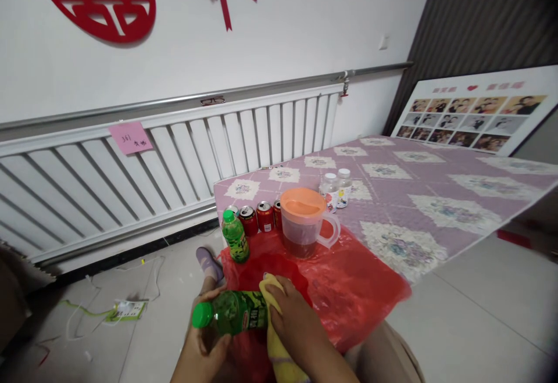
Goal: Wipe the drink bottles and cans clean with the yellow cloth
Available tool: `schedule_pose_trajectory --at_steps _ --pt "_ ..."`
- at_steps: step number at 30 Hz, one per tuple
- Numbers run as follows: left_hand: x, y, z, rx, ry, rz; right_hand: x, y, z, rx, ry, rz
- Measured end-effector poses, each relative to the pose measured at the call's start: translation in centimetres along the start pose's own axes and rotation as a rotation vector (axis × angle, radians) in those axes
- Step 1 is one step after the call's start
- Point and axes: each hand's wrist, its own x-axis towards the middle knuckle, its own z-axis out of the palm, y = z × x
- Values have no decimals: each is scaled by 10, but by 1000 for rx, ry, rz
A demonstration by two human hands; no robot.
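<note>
My left hand (208, 336) is closed round the neck end of a green plastic drink bottle (235, 313), which lies sideways with its green cap to the left. At the bottle's base, my right hand (294, 313) grips a yellow cloth (279, 348) and presses it against the bottle. The cloth hangs down below my right hand. Just beyond, a red basin (279, 268) rests on a red plastic sheet (349, 284), partly hidden by my hands. A second green bottle (235, 237) stands upright behind, near several drink cans (264, 217) and a clear pitcher (300, 235) with an orange lid.
Two white-capped jars (336, 190) stand behind the pitcher on the floral tablecloth (387, 179). A white radiator (183, 156) runs along the wall, bearing a pink note (129, 137). A power strip (128, 310) with cords lies on the floor at left. A photo board (475, 110) leans at right.
</note>
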Motion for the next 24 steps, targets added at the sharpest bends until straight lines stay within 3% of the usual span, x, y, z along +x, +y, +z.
schedule_pose_trajectory --at_steps 12,19,21,24 --pt "-4 5 12 -70 212 -211 -5 -11 -5 -88 -29 -64" --pt "-6 14 16 -29 60 -193 -19 -42 -12 11 121 -428" --pt "-5 13 15 -29 30 -174 -20 -46 -11 17 135 -452" --pt "-5 12 13 -30 51 -147 -16 -43 -9 5 115 -380"
